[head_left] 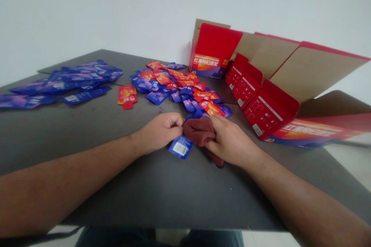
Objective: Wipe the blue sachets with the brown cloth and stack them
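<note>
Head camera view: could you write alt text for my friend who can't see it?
A person's right hand holds a brown cloth over a blue pouch at a dark table, the left hand curled beside it. Behind lies a pile of red and blue packets, with more blue pouches further left; open cartons stand at right.

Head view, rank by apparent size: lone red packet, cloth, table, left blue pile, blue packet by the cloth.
1. Table
2. Left blue pile
3. Cloth
Unranked: lone red packet, blue packet; the latter is nearer and partly covered.
</note>
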A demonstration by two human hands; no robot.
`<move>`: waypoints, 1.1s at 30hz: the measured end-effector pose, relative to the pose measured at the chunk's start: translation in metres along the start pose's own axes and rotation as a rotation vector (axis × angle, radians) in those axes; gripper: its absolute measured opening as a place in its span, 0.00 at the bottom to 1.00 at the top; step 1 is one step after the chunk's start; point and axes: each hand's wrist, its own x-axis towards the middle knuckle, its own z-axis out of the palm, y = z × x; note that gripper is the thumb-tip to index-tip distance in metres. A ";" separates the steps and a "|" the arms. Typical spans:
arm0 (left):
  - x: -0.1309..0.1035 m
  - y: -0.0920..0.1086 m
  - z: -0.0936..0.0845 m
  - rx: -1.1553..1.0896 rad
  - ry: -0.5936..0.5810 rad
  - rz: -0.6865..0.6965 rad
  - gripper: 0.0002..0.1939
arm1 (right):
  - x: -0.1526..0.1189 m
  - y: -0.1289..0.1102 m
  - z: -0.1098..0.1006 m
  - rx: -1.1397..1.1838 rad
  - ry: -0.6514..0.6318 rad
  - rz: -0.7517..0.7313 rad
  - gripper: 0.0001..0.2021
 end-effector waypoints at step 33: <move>0.001 -0.002 -0.001 0.049 0.002 0.029 0.07 | 0.001 -0.001 -0.001 -0.016 -0.006 0.021 0.10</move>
